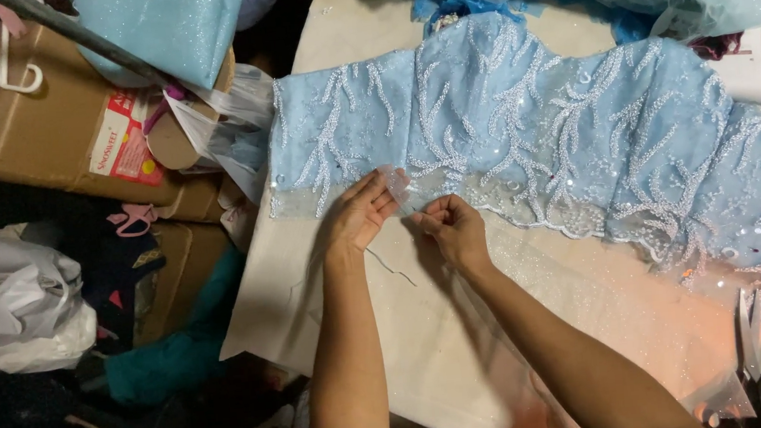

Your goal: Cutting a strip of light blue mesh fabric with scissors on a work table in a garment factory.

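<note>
Bare table (429,347) near hands; cardboard boxes (42,124) crowd left edge.

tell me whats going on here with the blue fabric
A person is working on a light blue beaded garment piece spread on a cream table. The left hand pinches the sheer lower edge, and the right hand pinches it just beside. A loose thread trails below. Cardboard boxes are stacked to the left.

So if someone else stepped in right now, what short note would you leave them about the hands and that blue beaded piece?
Left hand: fingers pinch a small clear sheer scrap at the lower edge of the blue beaded fabric.
Right hand: pinched at the same edge, just beside it; what it grips is too small to tell.
The fabric lies spread flat on the cream table cover. A loose thread lies below the hands.
Done and left: cannot tell.
</note>
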